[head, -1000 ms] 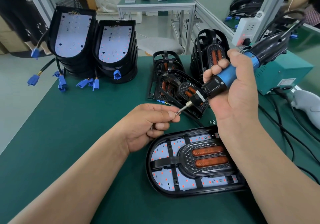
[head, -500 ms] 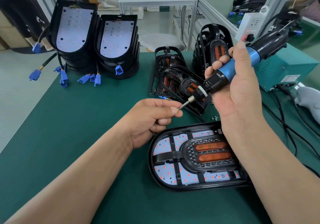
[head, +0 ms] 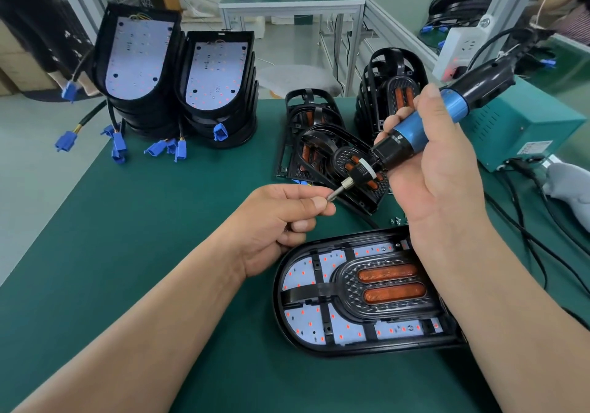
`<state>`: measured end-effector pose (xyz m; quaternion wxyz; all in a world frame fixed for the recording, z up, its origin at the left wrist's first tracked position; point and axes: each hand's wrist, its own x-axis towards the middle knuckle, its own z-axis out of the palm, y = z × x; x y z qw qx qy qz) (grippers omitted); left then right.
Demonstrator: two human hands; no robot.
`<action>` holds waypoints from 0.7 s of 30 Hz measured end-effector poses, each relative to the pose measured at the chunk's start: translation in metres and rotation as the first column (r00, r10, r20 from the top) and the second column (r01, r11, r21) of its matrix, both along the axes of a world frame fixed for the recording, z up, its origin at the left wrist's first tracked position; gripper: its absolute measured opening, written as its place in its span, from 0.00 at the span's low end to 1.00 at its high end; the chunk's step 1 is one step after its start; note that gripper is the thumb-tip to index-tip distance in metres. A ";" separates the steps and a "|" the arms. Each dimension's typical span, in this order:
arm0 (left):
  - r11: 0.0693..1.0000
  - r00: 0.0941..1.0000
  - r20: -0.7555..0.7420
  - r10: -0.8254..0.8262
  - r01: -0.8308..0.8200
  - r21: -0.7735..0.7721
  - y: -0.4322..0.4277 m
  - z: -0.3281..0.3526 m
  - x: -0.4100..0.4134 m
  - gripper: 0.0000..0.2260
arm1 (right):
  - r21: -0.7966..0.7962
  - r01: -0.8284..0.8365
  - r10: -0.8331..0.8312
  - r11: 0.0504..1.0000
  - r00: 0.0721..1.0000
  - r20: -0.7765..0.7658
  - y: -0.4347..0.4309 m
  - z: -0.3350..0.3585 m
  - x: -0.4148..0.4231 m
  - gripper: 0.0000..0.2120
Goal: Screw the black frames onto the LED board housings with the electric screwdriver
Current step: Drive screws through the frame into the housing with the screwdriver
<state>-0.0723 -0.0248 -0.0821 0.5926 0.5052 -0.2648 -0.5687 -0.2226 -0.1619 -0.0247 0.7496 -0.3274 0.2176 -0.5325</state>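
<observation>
Posture is unchanged from a second ago: electric screwdriver clasped by right grip, bit tip pinched by left grip, likely loading a screw; framed LED board housing lies below.

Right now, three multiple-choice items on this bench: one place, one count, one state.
1. The electric screwdriver has its bit tip: A at the left hand fingertips; B in the nearest black frame; C hidden from view.
2. Orange strips in that frame: A one; B two; C four.
3. The right hand: A open; B grips the screwdriver; C rests flat on the frame.
1A, thumb and forefinger pinch the tip. 2B, two strips lie side by side. 3B, fingers curl round the blue barrel.
</observation>
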 end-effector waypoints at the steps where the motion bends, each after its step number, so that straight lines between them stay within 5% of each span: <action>1: 1.000 1.000 0.001 -0.004 0.004 -0.002 0.000 0.000 0.000 0.07 | 0.000 -0.004 0.004 1.000 1.000 0.002 0.000 0.000 0.000 0.12; 16: 0.997 0.999 -0.031 -0.018 0.021 0.077 0.001 0.009 0.003 0.13 | 0.077 0.011 -0.017 0.997 0.997 0.078 -0.002 0.002 -0.003 0.10; 21: 0.983 0.975 0.180 -0.129 0.102 0.150 0.012 0.019 0.018 0.09 | 0.056 -0.029 0.023 0.998 0.995 0.102 0.002 0.008 -0.010 0.06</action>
